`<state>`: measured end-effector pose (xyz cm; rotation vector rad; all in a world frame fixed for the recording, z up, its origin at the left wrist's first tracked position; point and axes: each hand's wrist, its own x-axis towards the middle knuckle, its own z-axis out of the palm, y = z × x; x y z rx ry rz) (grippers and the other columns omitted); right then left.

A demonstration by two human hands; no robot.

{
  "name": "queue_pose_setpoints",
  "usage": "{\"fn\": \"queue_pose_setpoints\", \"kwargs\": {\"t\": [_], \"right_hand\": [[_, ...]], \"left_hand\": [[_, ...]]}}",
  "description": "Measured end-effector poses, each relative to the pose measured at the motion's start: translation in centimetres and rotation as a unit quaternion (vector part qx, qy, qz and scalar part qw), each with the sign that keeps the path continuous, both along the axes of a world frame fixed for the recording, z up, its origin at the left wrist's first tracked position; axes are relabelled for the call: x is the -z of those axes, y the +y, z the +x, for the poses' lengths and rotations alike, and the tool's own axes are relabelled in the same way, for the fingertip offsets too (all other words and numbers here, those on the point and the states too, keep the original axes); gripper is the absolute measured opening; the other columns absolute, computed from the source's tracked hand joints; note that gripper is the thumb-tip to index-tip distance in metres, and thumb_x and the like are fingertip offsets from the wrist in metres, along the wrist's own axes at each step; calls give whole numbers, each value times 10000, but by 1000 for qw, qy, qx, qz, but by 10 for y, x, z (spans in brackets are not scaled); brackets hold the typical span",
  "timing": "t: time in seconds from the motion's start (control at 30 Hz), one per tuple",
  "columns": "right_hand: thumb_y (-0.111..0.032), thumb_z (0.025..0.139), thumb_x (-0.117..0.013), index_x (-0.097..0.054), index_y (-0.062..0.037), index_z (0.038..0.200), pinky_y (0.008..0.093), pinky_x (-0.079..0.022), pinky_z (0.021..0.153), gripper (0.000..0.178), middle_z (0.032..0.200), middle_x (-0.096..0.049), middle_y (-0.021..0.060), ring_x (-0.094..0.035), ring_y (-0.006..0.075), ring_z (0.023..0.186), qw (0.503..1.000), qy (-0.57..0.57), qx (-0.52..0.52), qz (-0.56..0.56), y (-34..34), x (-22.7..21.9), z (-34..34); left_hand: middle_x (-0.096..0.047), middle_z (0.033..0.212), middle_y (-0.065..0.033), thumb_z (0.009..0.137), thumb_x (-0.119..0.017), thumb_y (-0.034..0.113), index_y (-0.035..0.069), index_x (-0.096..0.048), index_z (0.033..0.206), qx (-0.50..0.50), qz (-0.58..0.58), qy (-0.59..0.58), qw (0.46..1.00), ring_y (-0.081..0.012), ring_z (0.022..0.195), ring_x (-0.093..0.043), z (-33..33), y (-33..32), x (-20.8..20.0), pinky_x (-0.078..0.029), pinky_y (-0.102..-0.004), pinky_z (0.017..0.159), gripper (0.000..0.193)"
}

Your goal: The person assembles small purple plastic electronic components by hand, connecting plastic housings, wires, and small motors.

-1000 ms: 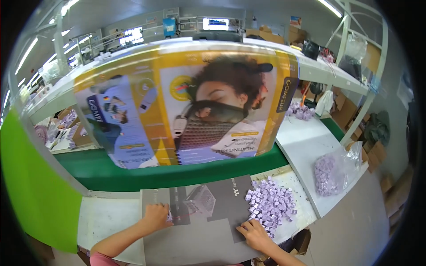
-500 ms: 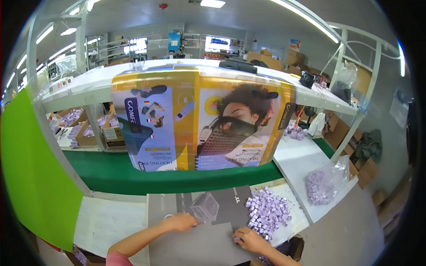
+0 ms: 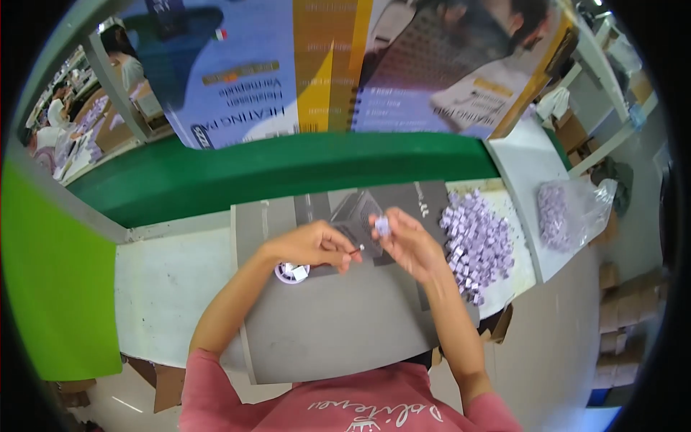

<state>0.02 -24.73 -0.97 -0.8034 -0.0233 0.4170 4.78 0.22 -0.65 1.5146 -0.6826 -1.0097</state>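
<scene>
Over a grey printed cardboard sheet (image 3: 338,324), both my hands are raised close together. Between thumb and fingers, my right hand (image 3: 409,245) pinches a small lilac block (image 3: 381,226), one face turned up. My left hand (image 3: 317,246) is closed, fingertips pressed on a small thin piece (image 3: 358,249) with a pale tip; its kind is too small to tell. A short gap separates that tip from the block. Beside my left wrist lies a round lilac-and-white reel (image 3: 291,273), partly covered by the forearm. Many similar blocks form a loose pile (image 3: 475,248) right of my right hand.
A clear plastic bag (image 3: 558,219) of lilac blocks sits on the white side board at right. Behind the sheet runs a green belt (image 3: 309,162), with a large printed panel (image 3: 324,68) hanging above. A bright green board (image 3: 57,273) stands at left.
The view has tilted down and shifted. My right hand has come off the sheet near the pile and now holds a block up beside my left hand. The lilac-and-white reel shows more fully.
</scene>
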Motion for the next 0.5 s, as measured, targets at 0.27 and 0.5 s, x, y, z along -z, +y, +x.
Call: {"fn": "queue_pose_setpoints", "kwargs": {"t": [0.27, 0.5], "right_hand": [[-51, 975, -600, -551, -5, 1249, 278, -525, 960, 282, 1271, -550, 146, -612, 236, 1127, 989, -42, -9, 139, 26, 32, 27], [-81, 990, -595, -589, -6, 1158, 293, -561, 895, 184, 1243, -602, 171, -644, 239, 1066, 996, -71, 52, 29, 32, 39, 24]], "left_hand": [[-651, 762, -15, 994, -602, 233, 21, -695, 913, -115, -23, -1, 993, -70, 689, -600, -23, -2, -5, -439, -229, 632, 246], [-551, 692, 36, 986, -557, 215, 39, -698, 925, -223, -65, 34, 972, -48, 649, -502, -11, 2, 4, -370, -227, 570, 233]]}}
